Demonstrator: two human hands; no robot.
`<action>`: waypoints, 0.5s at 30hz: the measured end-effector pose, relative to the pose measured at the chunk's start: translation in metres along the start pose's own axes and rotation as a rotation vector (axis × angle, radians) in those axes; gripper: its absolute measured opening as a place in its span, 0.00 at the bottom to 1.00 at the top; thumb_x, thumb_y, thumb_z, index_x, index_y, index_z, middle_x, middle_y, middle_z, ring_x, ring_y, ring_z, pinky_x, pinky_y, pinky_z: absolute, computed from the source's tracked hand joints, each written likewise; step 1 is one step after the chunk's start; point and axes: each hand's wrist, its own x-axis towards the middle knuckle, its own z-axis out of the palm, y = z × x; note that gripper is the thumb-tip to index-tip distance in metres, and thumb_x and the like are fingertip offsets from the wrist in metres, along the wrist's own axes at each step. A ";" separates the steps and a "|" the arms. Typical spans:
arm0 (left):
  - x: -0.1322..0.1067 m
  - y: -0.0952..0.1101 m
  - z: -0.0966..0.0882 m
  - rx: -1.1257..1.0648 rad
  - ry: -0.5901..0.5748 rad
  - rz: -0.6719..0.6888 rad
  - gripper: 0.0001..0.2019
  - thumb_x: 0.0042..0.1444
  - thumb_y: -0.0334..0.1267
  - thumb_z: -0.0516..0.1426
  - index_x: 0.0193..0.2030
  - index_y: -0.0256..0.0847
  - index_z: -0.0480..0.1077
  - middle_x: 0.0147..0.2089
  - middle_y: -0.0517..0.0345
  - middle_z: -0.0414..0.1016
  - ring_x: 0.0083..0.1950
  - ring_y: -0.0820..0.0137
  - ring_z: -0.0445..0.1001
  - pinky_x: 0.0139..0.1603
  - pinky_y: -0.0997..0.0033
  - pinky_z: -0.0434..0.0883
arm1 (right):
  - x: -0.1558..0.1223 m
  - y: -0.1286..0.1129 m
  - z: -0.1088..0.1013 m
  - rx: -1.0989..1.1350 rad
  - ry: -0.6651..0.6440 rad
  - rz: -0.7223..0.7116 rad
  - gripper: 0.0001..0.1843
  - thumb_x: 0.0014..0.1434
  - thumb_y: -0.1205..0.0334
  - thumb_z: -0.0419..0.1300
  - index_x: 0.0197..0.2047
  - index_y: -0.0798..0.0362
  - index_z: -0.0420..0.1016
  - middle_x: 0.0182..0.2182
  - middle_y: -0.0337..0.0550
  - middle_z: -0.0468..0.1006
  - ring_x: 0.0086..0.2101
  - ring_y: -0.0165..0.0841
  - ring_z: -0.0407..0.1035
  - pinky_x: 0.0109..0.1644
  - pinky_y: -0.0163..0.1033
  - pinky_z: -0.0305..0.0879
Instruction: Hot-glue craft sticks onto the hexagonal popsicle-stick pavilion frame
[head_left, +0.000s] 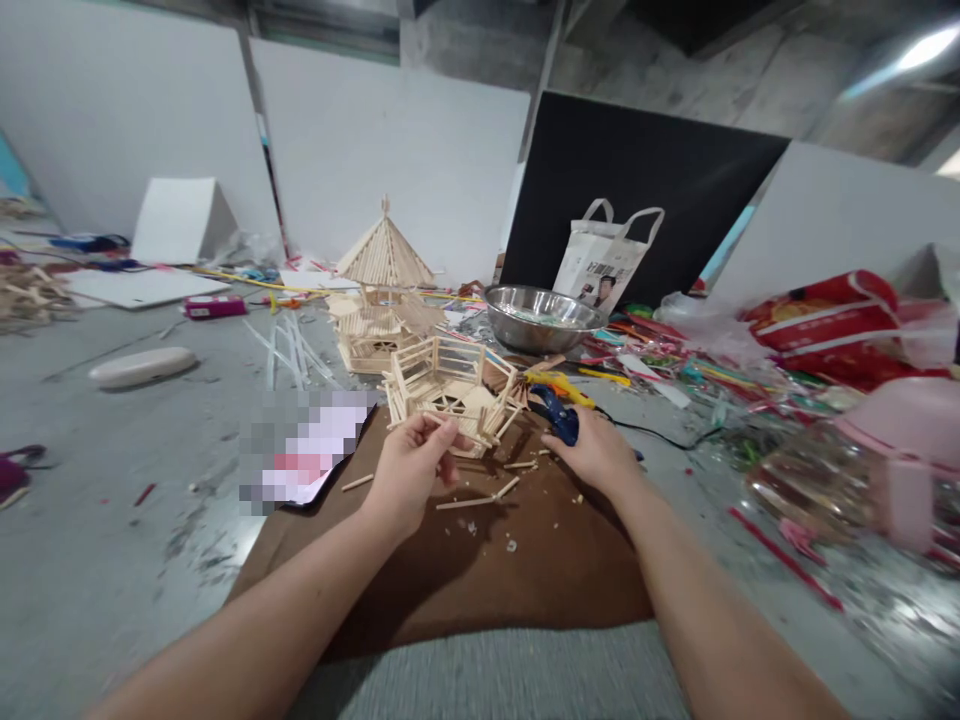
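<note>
My left hand (420, 462) is closed in a pinch, seemingly on a thin wooden stick (466, 438), right at the front of an open, many-sided frame of wooden sticks (439, 375). The frame has railings around a floor and stands on a brown cloth (510, 570). To its right, my right hand (596, 448) is closed around a dark blue hand tool (556, 412); the palm hides part of it, so its kind is unclear. Beside the tool lies a yellow tool (566, 385). Short loose sticks (469, 502) and white scraps lie on the cloth below my hands.
Behind the frame stands a stick-built pavilion (384, 260) with a pointed roof. A metal bowl (540, 318) and a white bag (606, 255) are at the back. A pink-lidded clear jug (817, 480) stands right; a white case (142, 367) lies left. A black cord (675, 442) runs right.
</note>
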 end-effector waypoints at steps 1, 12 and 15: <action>0.001 0.000 0.000 -0.069 0.014 -0.051 0.11 0.47 0.43 0.55 0.29 0.37 0.60 0.25 0.62 0.69 0.15 0.82 0.61 0.15 0.82 0.59 | 0.000 0.001 0.001 -0.011 -0.026 -0.010 0.30 0.46 0.44 0.52 0.47 0.57 0.60 0.40 0.54 0.69 0.40 0.43 0.64 0.39 0.42 0.57; 0.014 -0.001 -0.009 -0.304 0.129 -0.204 0.08 0.45 0.37 0.57 0.31 0.36 0.65 0.19 0.64 0.68 0.12 0.83 0.58 0.10 0.84 0.57 | -0.002 -0.001 0.007 -0.044 -0.162 -0.142 0.33 0.48 0.42 0.50 0.49 0.58 0.59 0.42 0.56 0.68 0.44 0.43 0.62 0.43 0.42 0.54; 0.015 -0.002 -0.010 -0.286 0.141 -0.193 0.09 0.44 0.38 0.58 0.28 0.35 0.64 0.18 0.64 0.67 0.12 0.82 0.59 0.10 0.83 0.57 | -0.002 0.000 0.008 -0.089 -0.203 -0.111 0.35 0.48 0.41 0.48 0.51 0.59 0.57 0.42 0.58 0.68 0.43 0.45 0.62 0.42 0.44 0.55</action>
